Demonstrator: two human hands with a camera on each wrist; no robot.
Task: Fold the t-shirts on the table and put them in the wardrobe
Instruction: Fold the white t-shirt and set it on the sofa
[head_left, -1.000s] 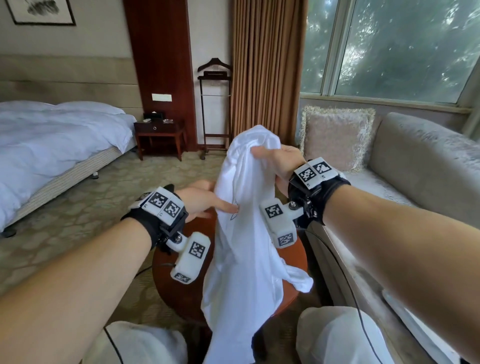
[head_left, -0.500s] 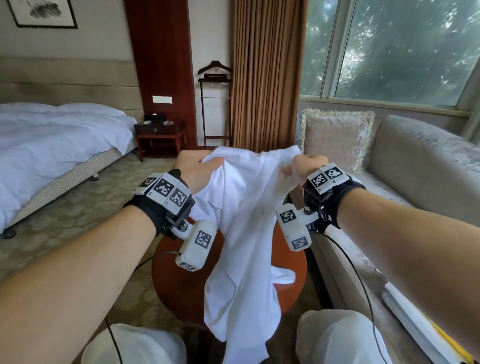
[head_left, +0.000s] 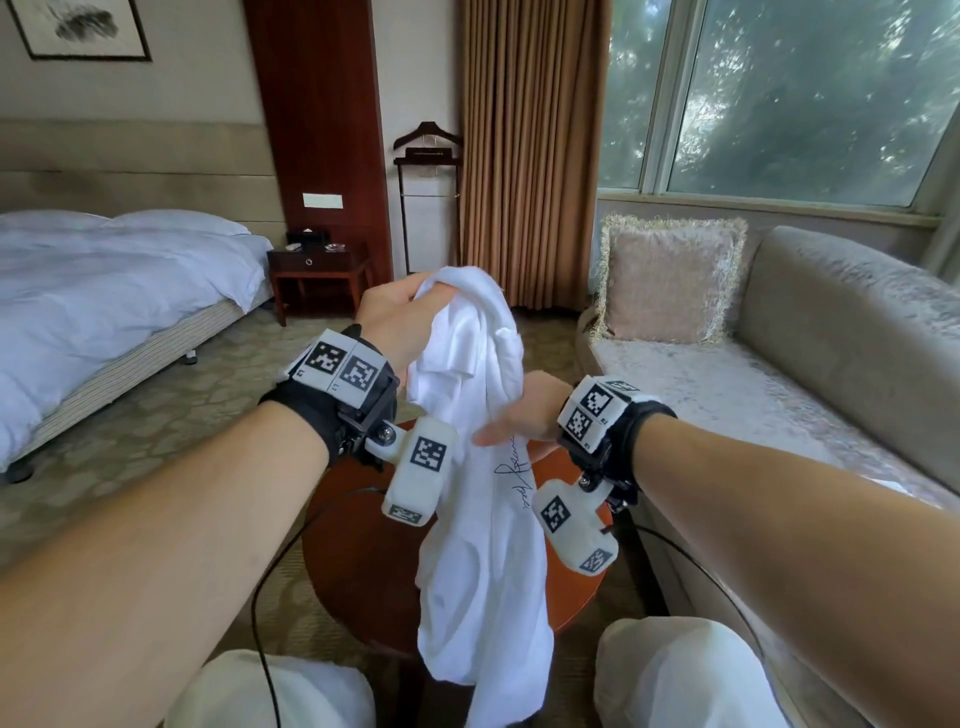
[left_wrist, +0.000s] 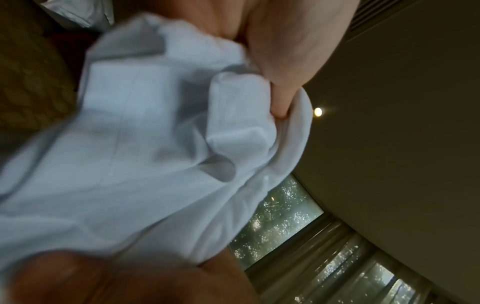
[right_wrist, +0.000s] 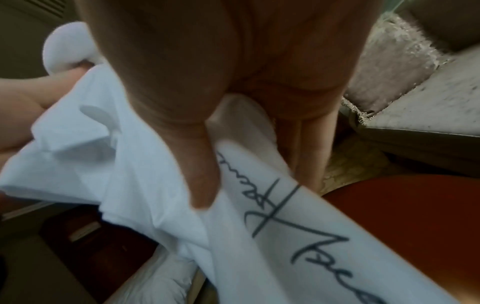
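Since 0.5 s ago the right hand (head_left: 519, 415) has let go of the top edge and dropped lower; the left hand (head_left: 400, 317) has risen, w/ the white t-shirt (head_left: 483, 519) bunched in its closed fingers. Shirt hangs from that hand over the round desk (head_left: 353, 571), lower end between the knees. Right hand lies open, flat fingers against the cloth mid-way down. Right wrist view alone shows the thumb (right_wrist: 192, 164) on the fabric beside dark script lettering, not legible. Left wrist view shows fingers (left_wrist: 280, 67) curled into the folds.
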